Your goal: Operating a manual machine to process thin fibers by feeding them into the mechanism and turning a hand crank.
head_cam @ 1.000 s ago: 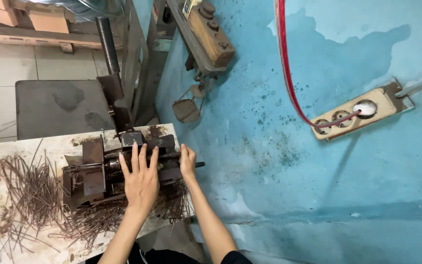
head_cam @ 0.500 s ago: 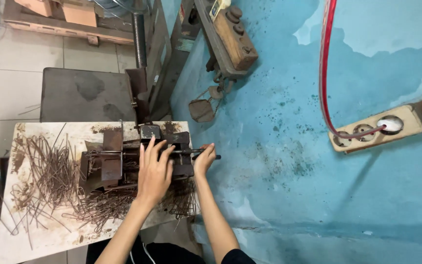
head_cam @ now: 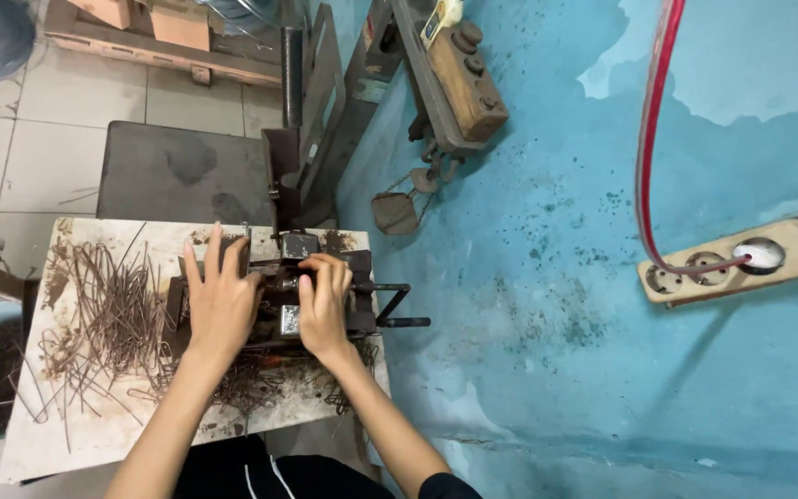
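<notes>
A dark rusty metal bending jig [head_cam: 288, 268] with a side handle [head_cam: 399, 305] sits on a dirty white worktable [head_cam: 94, 434]. My left hand [head_cam: 219, 300] lies flat over the jig's left part, fingers spread. On the jig's middle rests my right hand [head_cam: 323, 305], its fingers curled over a metal block. Whether either hand grips anything is hidden under the palms. Several thin rusty wire pieces [head_cam: 113, 314] lie scattered to the left of the jig and in front of it.
A blue wall [head_cam: 556, 370] runs along the right, carrying a power strip [head_cam: 731, 263] with a red cable [head_cam: 653, 139]. A wooden switch box [head_cam: 464, 79] hangs on a metal frame [head_cam: 325, 102]. Behind the table stands a dark metal plate [head_cam: 177, 176]; tiled floor lies left.
My right hand moved from the jig's right-side handle onto its middle. My left hand shifted left across the jig. The camera view panned slightly.
</notes>
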